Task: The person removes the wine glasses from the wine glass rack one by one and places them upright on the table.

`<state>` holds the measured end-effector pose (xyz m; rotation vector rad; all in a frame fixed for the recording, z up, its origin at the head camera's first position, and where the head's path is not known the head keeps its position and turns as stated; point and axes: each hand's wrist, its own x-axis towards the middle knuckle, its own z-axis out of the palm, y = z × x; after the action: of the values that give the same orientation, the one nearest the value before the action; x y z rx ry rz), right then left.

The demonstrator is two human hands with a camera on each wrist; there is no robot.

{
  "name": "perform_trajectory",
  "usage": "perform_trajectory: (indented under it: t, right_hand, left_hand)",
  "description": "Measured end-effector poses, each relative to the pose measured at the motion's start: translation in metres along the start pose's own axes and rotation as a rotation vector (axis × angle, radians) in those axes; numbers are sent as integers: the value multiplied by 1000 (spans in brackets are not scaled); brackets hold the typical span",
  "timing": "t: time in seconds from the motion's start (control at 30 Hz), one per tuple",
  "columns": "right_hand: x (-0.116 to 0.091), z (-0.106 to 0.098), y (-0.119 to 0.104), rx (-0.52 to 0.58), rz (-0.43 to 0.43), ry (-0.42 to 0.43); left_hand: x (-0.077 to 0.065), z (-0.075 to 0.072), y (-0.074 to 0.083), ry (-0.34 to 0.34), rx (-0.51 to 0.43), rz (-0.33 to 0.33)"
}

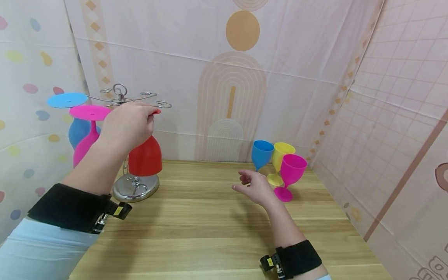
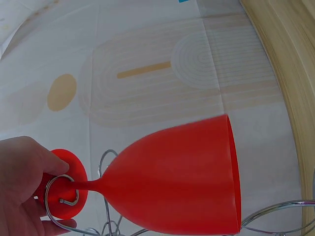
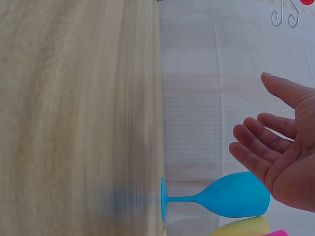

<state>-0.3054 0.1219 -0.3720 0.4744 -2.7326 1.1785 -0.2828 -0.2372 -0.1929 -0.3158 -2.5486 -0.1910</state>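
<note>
A pale wooden table (image 1: 210, 233) with long streaks of grain runs back to a hanging cloth (image 1: 182, 128) printed with tan circles and nested arches. To the left hangs a spotted cloth (image 1: 21, 116); to the right, one with a pinkish grid (image 1: 402, 77). Soft shadows of both arms fall on the wood.

At the table's left stands a shiny metal rack (image 1: 140, 190) with curled wire arms. The left hand (image 1: 127, 120) pinches the foot of a red cup (image 1: 145, 158) between thumb and fingers; the cup is upside down, its stem inside a wire loop. Beside it a blue cup (image 1: 78, 132) and a pink cup (image 1: 84, 147) are also upside down.

The right hand (image 1: 257, 189) holds nothing — its fingers are loosely bent, thumb apart. Just beside it, three more cups stand upright near the back: blue (image 1: 262, 153), yellow (image 1: 282, 153) and pink (image 1: 293, 169).
</note>
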Motion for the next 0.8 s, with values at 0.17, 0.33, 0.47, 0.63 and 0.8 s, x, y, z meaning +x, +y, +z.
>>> perform_trajectory:
  t: [0.17, 0.33, 0.47, 0.63, 0.8]
  right_hand:
    - [0, 1, 1, 3, 2, 4]
    - [1, 1, 1, 1, -3, 10]
    - [1, 1, 1, -2, -8, 12]
    - [1, 1, 1, 1, -9, 9]
    - [0, 1, 1, 0, -7, 8]
  left_hand:
    - [2, -3, 0, -10, -7, -7]
    - [4, -6, 1, -20, -21, -9]
    - [3, -7, 1, -10, -32, -5]
    - [0, -9, 2, 8, -37, -4]
    - [-2, -12, 3, 5, -37, -6]
